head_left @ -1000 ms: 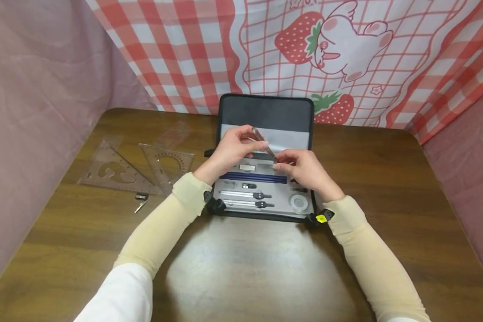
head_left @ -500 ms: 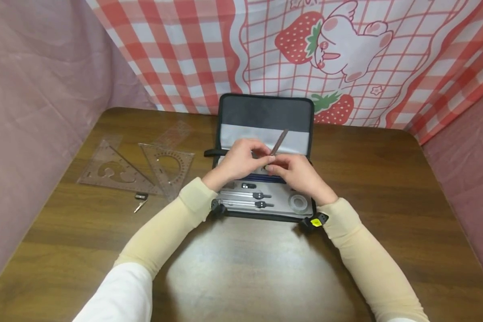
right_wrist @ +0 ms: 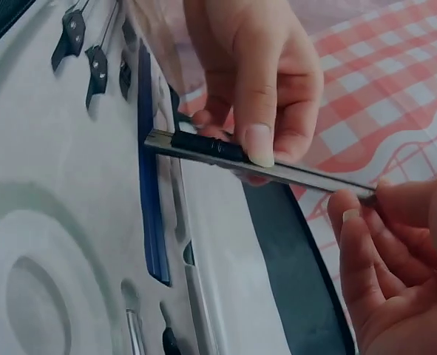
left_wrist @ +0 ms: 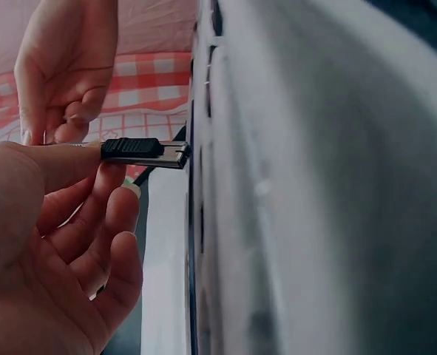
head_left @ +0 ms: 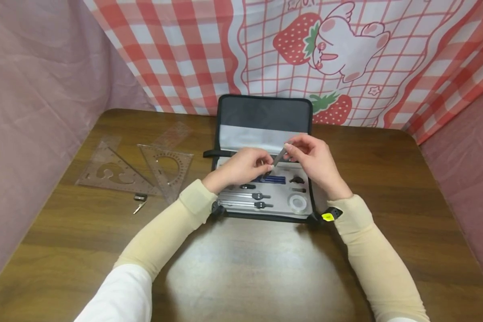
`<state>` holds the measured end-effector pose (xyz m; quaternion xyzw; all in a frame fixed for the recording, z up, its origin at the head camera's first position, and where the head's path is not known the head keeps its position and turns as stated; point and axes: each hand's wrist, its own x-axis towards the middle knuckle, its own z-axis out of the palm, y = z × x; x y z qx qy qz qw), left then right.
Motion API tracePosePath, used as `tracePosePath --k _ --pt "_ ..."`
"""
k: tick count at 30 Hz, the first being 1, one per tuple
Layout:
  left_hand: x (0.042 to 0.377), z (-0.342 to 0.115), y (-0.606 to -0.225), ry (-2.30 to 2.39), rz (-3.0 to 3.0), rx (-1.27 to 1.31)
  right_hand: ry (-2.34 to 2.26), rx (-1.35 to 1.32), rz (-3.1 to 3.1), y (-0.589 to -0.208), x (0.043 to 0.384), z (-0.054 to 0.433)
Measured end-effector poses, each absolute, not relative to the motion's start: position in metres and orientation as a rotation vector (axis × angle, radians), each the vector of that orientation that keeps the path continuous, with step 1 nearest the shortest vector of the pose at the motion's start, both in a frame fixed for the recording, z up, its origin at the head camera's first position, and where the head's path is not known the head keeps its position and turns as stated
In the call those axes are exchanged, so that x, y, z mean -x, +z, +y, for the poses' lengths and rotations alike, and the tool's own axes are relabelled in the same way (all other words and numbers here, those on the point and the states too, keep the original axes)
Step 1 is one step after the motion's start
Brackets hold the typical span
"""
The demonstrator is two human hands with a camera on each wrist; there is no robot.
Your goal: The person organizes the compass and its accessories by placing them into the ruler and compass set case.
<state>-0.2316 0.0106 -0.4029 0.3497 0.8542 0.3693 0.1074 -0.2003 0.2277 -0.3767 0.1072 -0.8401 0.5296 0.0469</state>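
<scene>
My left hand [head_left: 245,167] and right hand [head_left: 317,161] hold a slim metal snap-off utility knife [right_wrist: 299,176] between them, above the opened zip case [head_left: 265,109]. The left thumb and fingers pinch it by its black slider [left_wrist: 133,148], while my right thumb and fingertips grip the opposite end. It slants, with the slider end lower and close to the case tray. No blade shows beyond the tip. Inside the case lie two compasses [head_left: 241,196], dark blue sticks [head_left: 273,179] and a round whitish disc [head_left: 297,203]. My left hand covers some tray slots in the head view.
Left on the wooden table [head_left: 265,277] lie two clear set squares [head_left: 90,172], a clear template [head_left: 177,134], a pencil sharpener [head_left: 140,197] and a small metal piece [head_left: 139,206]. The case lid stands raised by a checked curtain [head_left: 201,58].
The knife has turned between my hands from slanting down rightward to slanting down leftward. My right hand has risen to its upper end; my left hand now pinches the lower end.
</scene>
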Motion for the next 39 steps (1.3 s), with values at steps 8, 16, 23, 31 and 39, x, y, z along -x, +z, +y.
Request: tracePosePath --k 8,16,23,31,39 --pt "0.233 0.002 -0.394 0.788 2.645 -0.98 1.714 -0.047 -2.427 -0.38 0.205 0.234" --pt "0.233 -0.01 -0.391 0.462 2.515 -1.034 1.662 0.083 -2.505 -0.387 0.211 0.236" --pt "0.232 -0.01 -0.391 0.366 2.448 -1.006 1.584 0.081 -2.73 -0.388 0.214 0.248" --pt "0.231 -0.011 -0.391 0.298 2.437 -1.023 1.57 -0.019 -3.028 -0.392 0.217 0.264" --pt "0.23 -0.009 -0.391 0.244 2.425 -0.986 1.37 -0.108 -3.166 -0.401 0.22 0.267"
